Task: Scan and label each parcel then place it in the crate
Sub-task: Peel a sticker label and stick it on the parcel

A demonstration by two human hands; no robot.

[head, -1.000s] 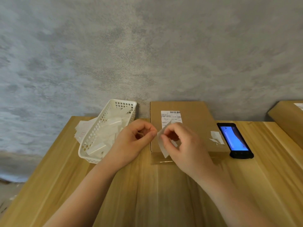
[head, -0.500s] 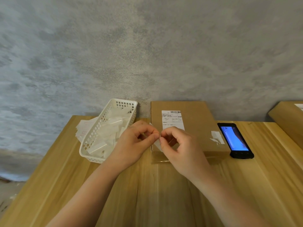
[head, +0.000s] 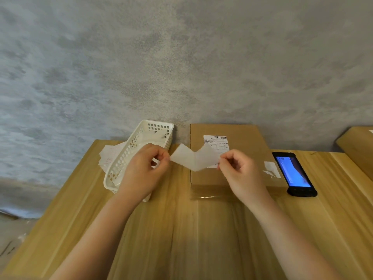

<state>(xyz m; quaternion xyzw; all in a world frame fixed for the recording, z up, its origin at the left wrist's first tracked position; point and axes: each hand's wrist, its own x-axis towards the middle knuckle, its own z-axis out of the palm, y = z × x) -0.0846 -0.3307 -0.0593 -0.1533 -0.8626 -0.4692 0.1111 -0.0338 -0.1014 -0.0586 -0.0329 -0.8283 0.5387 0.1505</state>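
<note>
While I pinch a thin white paper label (head: 194, 158) taut between left hand (head: 141, 170) and right hand (head: 240, 174), its long axis runs left-right, just in front of the brown cardboard parcel (head: 228, 156); right hand nearer.

Second box (head: 359, 146) cut off right
</note>
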